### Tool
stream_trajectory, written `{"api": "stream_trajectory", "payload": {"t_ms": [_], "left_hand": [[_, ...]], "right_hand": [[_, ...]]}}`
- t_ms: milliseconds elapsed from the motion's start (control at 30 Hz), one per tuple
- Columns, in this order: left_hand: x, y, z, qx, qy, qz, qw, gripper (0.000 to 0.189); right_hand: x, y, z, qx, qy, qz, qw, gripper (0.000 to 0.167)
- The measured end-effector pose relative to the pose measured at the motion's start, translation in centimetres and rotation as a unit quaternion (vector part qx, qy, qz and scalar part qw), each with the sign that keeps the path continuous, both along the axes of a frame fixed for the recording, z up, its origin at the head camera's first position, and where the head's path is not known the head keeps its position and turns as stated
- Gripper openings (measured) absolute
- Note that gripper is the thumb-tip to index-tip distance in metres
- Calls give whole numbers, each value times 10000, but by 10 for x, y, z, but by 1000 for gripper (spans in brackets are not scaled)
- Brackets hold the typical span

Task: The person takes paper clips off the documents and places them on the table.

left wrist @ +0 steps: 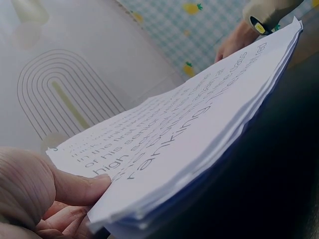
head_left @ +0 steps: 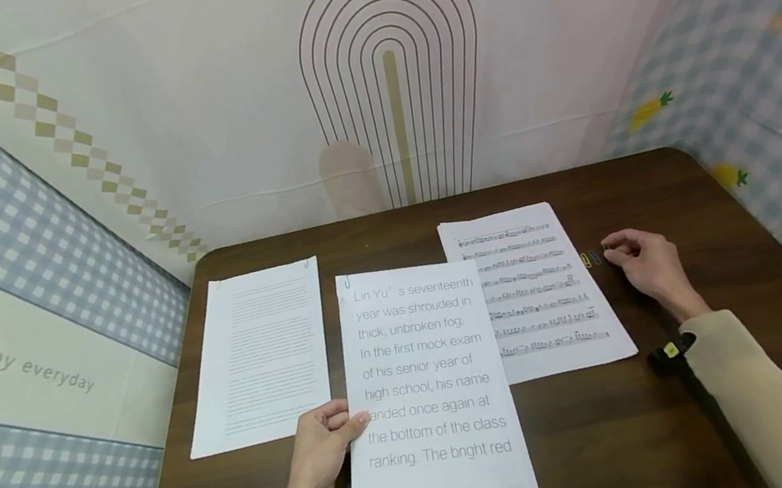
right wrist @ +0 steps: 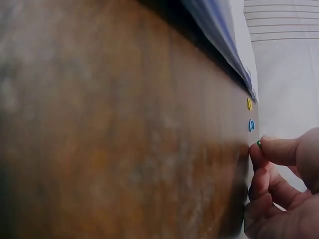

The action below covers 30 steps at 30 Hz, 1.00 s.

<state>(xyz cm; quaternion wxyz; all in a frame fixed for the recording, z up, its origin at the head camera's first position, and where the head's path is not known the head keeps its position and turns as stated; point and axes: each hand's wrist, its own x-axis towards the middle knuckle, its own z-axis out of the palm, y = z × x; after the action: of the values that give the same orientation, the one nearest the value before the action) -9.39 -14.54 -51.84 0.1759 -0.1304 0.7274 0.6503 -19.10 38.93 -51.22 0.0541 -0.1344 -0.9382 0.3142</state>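
My left hand (head_left: 318,450) grips the left edge of a stack of large-print pages (head_left: 428,390), thumb on top. In the left wrist view the stack is raised at a slant, its sheets slightly fanned along the lower edge. One paper clip (head_left: 347,282) sits at its top left corner. At the right, my right hand (head_left: 648,266) pinches a green paper clip (right wrist: 259,144) between thumb and index finger, close over the table; most of that clip is hidden. Beside those fingertips lie a blue paper clip (right wrist: 251,125) and a yellow paper clip (right wrist: 249,104).
Small-print pages (head_left: 271,355) with clips at both top corners lie at the left. Sheet music (head_left: 543,297) lies at the right, partly under the large-print stack in the head view. A patterned cloth (head_left: 246,88) hangs behind the brown table (head_left: 617,438).
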Motion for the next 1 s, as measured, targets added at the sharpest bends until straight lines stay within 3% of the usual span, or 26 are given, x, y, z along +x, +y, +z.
{"api": "stream_trajectory", "payload": {"t_ms": [467, 633, 1000], "left_hand": [[0, 0, 2, 68, -5, -64, 10000, 25], [0, -1, 2, 105, 77, -110, 9999, 27], [0, -2, 4, 147, -94, -139, 9998, 26]], "right_hand": [[-6, 1, -4, 101, -160, 48, 9998, 28], [-6, 1, 0, 42, -329, 2, 9995, 32], [-3, -3, 6, -45, -267, -173, 9995, 39]]}}
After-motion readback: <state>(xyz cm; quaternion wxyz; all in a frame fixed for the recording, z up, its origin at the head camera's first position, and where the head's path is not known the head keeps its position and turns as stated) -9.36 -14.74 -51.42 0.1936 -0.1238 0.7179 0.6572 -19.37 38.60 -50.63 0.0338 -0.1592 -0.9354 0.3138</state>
